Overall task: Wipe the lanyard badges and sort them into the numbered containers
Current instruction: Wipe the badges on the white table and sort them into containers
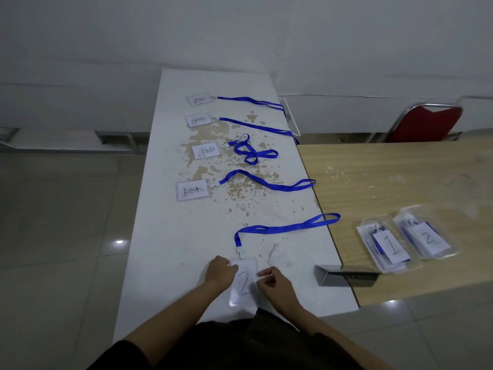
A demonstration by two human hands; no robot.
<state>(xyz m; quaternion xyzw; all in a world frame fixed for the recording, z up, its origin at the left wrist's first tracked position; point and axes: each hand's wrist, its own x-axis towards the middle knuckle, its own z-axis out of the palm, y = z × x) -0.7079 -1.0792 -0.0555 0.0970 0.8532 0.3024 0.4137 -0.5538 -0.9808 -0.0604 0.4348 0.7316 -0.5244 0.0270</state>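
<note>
The badge (pixel 243 283) marked 2 lies flat at the near edge of the white table (pixel 170 236) — between both hands. The left hand (pixel 219 273) pinches its left edge; the right hand (pixel 272 285) curls against its right edge — whether it grips, I cannot tell.

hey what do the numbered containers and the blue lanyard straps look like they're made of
Numbered containers: apparently clear, glossy thin plastic, since contents show through and rims glint; paper number labels. Blue lanyard straps: probably flat woven fabric ribbon, matte, lying limp and curling on the white table.
</note>
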